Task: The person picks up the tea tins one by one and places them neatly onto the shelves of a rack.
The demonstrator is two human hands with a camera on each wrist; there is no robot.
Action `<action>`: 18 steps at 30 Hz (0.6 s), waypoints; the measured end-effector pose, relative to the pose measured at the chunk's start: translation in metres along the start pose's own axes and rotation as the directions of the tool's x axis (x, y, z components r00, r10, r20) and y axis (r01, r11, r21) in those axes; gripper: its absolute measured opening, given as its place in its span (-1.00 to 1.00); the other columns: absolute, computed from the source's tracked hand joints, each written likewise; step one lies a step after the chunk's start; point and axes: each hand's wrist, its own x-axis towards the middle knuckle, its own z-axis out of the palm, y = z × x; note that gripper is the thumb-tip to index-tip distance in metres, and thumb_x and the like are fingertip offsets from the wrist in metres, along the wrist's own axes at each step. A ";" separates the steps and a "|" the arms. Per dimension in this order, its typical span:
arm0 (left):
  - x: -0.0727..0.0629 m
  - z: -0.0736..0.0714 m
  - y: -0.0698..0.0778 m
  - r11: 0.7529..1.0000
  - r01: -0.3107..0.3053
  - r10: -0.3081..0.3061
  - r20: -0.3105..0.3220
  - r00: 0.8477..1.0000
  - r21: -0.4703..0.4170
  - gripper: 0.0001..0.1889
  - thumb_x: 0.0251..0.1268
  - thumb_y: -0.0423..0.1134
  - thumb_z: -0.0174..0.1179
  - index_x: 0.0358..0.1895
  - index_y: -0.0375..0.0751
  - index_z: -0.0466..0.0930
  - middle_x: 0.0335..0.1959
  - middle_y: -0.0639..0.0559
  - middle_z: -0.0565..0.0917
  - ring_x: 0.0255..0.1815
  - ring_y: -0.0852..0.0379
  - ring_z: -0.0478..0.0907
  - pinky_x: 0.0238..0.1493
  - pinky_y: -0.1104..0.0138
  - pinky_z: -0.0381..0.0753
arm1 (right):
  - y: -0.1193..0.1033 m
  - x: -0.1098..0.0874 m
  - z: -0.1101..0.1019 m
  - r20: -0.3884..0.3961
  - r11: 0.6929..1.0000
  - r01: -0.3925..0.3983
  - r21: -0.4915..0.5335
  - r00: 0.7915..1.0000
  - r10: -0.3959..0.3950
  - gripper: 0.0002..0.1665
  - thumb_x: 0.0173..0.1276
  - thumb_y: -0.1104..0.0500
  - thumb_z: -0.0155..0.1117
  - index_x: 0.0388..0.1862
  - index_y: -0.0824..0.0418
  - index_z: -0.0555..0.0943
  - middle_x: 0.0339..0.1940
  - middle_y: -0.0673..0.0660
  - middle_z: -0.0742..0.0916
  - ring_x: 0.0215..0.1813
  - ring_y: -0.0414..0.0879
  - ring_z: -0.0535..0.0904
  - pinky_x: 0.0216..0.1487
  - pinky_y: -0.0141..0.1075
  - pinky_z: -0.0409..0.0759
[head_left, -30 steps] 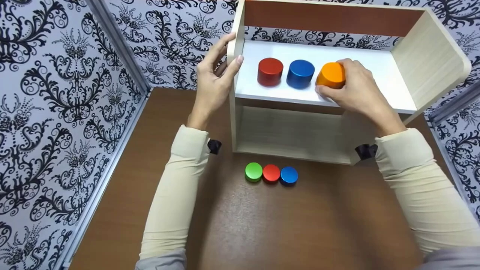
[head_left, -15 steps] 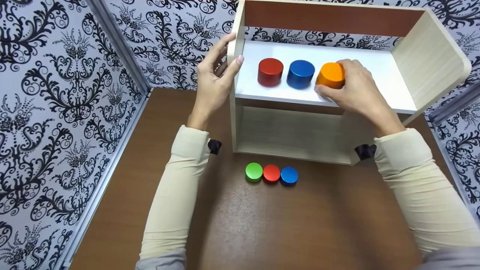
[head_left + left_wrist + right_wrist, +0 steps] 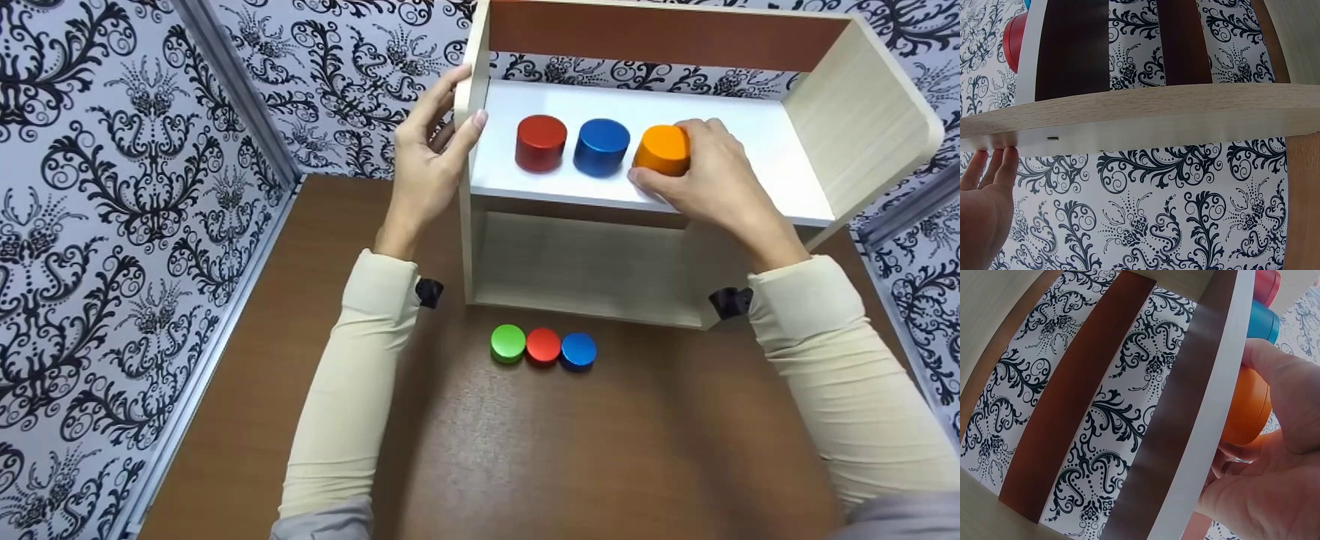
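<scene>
On the white upper board of a small shelf unit (image 3: pixel 525 184) stand a red canister (image 3: pixel 540 144), a blue canister (image 3: pixel 601 148) and an orange canister (image 3: pixel 663 151), in a row with gaps. My right hand (image 3: pixel 716 176) holds the orange one from its right, thumb at the front and fingers behind. A seam near the top of the orange canister (image 3: pixel 1247 408) shows in the right wrist view. My left hand (image 3: pixel 431 150) grips the front edge of the left side panel (image 3: pixel 1145 107), thumb across the edge, fingertips against the outer face.
On the brown table (image 3: pixel 525 450) before the unit, a smaller green cylinder (image 3: pixel 508 344), red cylinder (image 3: pixel 543 347) and blue cylinder (image 3: pixel 578 352) stand side by side. Below the white board is a lower compartment (image 3: pixel 585 262). Patterned walls (image 3: pixel 135 187) enclose the table.
</scene>
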 end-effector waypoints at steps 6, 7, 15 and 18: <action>0.000 0.000 0.000 1.000 0.003 -0.003 -0.005 1.000 0.000 -0.51 0.38 -0.47 0.24 0.36 -0.42 0.43 0.27 -0.22 0.54 0.19 -0.19 0.56 0.28 0.21 0.63 | -0.001 0.000 0.000 0.000 1.000 -0.004 0.014 1.000 0.004 -0.02 0.38 -0.15 0.32 0.49 0.46 0.21 0.23 0.45 0.41 0.25 0.37 0.29 0.37 0.27 0.39; 0.000 0.000 0.000 1.000 0.002 -0.002 -0.005 1.000 0.001 -0.51 0.38 -0.47 0.24 0.36 -0.42 0.43 0.27 -0.22 0.53 0.19 -0.18 0.56 0.28 0.21 0.63 | -0.002 -0.001 0.000 0.000 1.000 -0.004 0.016 1.000 0.004 -0.02 0.38 -0.15 0.32 0.49 0.45 0.21 0.24 0.45 0.41 0.26 0.36 0.29 0.38 0.27 0.39; 0.000 -0.001 0.000 1.000 -0.002 0.002 -0.003 1.000 -0.004 -0.50 0.38 -0.48 0.24 0.36 -0.42 0.43 0.29 -0.21 0.53 0.20 -0.21 0.55 0.27 0.20 0.64 | -0.002 -0.004 -0.002 -0.001 0.999 -0.014 0.046 1.000 0.014 0.12 0.33 -0.19 0.38 0.57 0.40 0.08 0.38 0.48 0.35 0.37 0.39 0.24 0.49 0.28 0.28; 0.000 -0.001 0.001 1.000 0.000 0.000 -0.004 1.000 -0.007 -0.50 0.37 -0.48 0.24 0.36 -0.42 0.44 0.30 -0.20 0.52 0.20 -0.18 0.56 0.27 0.20 0.64 | 0.000 -0.006 -0.003 -0.004 0.999 -0.022 0.047 1.000 0.023 0.19 0.30 -0.22 0.41 0.59 0.38 0.03 0.40 0.49 0.32 0.37 0.39 0.24 0.50 0.28 0.27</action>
